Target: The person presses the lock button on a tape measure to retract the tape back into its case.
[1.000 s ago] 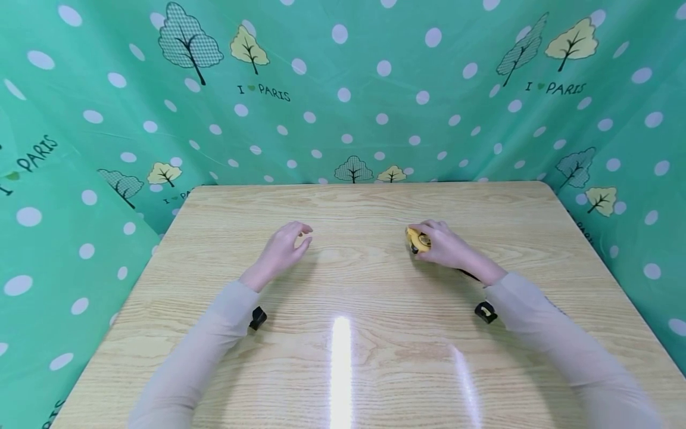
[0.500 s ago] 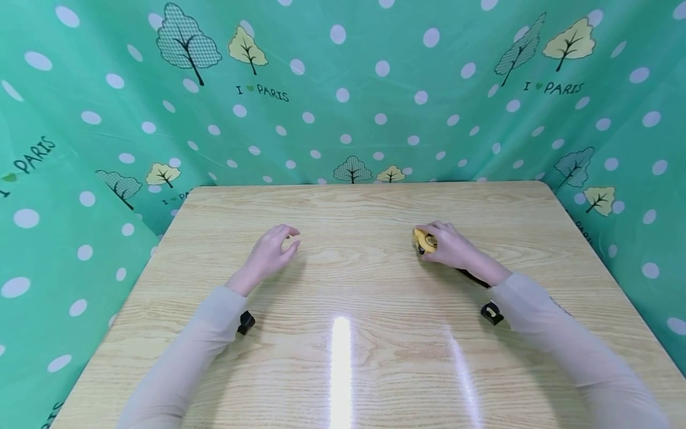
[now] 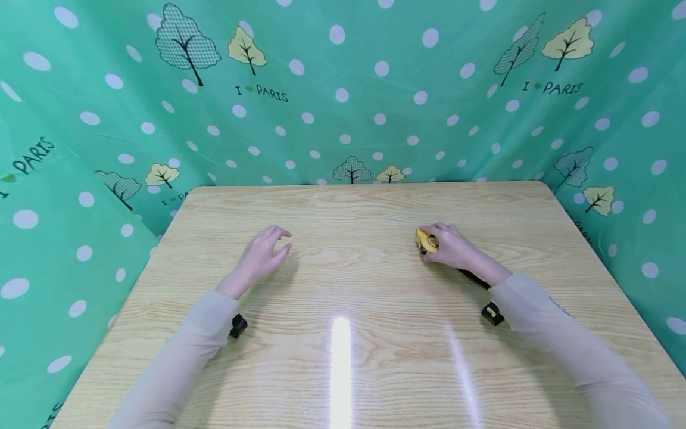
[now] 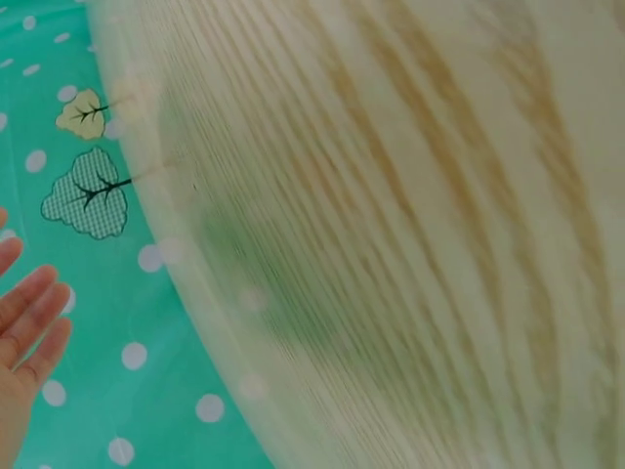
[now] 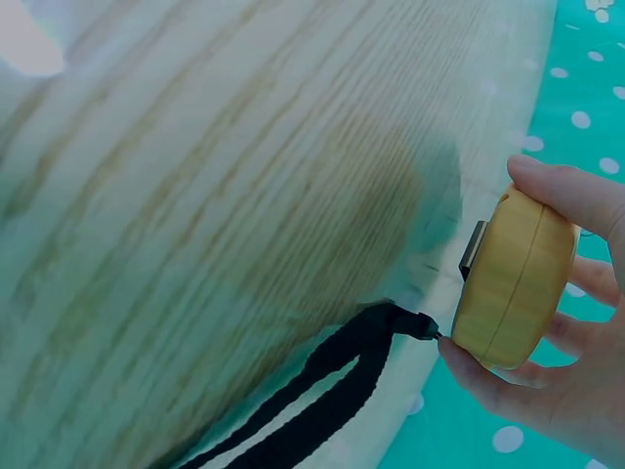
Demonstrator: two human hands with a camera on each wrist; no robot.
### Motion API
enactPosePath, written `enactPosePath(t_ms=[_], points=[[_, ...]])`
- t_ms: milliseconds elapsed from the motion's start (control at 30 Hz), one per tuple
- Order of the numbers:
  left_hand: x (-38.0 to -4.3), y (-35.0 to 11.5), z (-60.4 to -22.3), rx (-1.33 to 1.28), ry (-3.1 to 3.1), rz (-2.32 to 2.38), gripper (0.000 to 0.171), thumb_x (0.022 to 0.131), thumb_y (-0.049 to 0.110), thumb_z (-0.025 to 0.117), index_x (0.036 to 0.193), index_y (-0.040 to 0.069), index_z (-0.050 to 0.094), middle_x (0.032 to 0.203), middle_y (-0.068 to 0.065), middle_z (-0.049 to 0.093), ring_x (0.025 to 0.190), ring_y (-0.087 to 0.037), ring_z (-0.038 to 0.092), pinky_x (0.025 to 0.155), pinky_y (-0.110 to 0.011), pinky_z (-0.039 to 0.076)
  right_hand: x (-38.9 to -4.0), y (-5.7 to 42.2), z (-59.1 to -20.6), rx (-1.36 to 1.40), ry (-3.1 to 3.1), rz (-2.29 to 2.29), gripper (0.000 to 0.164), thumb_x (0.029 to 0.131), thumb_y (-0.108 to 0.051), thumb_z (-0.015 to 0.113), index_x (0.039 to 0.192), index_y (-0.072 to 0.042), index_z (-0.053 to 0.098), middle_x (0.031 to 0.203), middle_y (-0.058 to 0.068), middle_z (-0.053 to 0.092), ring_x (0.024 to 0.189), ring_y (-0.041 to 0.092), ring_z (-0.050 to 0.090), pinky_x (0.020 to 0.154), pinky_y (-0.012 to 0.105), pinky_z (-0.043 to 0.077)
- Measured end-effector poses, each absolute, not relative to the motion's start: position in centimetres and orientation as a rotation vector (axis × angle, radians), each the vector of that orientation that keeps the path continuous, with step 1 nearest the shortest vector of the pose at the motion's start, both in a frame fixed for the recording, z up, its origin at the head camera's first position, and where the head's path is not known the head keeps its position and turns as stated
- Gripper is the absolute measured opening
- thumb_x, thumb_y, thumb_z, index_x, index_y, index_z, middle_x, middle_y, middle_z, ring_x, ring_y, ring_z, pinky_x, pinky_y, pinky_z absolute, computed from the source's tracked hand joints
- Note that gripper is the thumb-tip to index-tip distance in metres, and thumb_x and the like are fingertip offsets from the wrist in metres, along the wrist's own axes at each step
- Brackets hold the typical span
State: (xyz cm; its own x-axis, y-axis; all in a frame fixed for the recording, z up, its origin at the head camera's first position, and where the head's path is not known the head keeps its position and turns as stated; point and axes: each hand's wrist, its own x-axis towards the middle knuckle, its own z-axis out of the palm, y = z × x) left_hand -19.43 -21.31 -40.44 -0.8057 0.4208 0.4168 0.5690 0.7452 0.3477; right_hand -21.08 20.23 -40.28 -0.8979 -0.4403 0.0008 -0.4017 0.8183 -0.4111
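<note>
My right hand (image 3: 452, 247) grips a yellow tape measure (image 3: 426, 240) at the right of the table. In the right wrist view its rounded case (image 5: 516, 278) is pinched between thumb and fingers, a metal tab at its side. A black wrist strap (image 5: 337, 381) hangs from its lower end and trails beneath the wrist. On the left, my left hand (image 3: 258, 255) hovers over the table holding nothing, fingers loosely bent and thumb apart. The left wrist view catches only its fingers (image 4: 34, 322), at the left edge.
The wooden table (image 3: 343, 274) reflects a bright strip of light near its front. Behind it hangs a green dotted curtain (image 3: 343, 119) that also runs along both sides. Black wrist-camera mounts (image 3: 492, 313) stick out below the sleeves.
My left hand has drawn back to the left and slightly toward me. My right hand has shifted a little to the right, still holding the tape measure.
</note>
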Motion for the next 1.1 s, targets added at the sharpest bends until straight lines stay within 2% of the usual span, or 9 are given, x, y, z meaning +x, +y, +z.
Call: enactPosePath(t_ms=[633,1100], points=[[-18.6,-22.8,-40.8,-0.766,-2.646,-0.622,0.023,0.081,0.011,0.061,0.099,-0.002,0.056,0.097,-0.015,0.057,0.092,-0.030,0.054,0.081,-0.043,0.045,-21.1,20.7,-41.7,-0.649,2.910,-0.598,0.072,0.070,-0.022,0.076,0.130,-0.001,0.041,0.118,0.025,0.045,0.106,0.044,0.041,0.085,0.054,0.039],[-18.1,-23.9,-40.7,-0.762,-2.685,-0.580,0.026,0.082,0.016,0.061,0.101,-0.002,0.056,0.100,-0.015,0.057,0.099,-0.032,0.050,0.090,-0.046,0.038,-20.3,21.6,-41.7,-0.680,2.906,-0.645,0.069,0.077,-0.029,0.068,0.132,-0.001,0.038,0.128,0.027,0.038,0.114,0.045,0.036,0.090,0.056,0.034]])
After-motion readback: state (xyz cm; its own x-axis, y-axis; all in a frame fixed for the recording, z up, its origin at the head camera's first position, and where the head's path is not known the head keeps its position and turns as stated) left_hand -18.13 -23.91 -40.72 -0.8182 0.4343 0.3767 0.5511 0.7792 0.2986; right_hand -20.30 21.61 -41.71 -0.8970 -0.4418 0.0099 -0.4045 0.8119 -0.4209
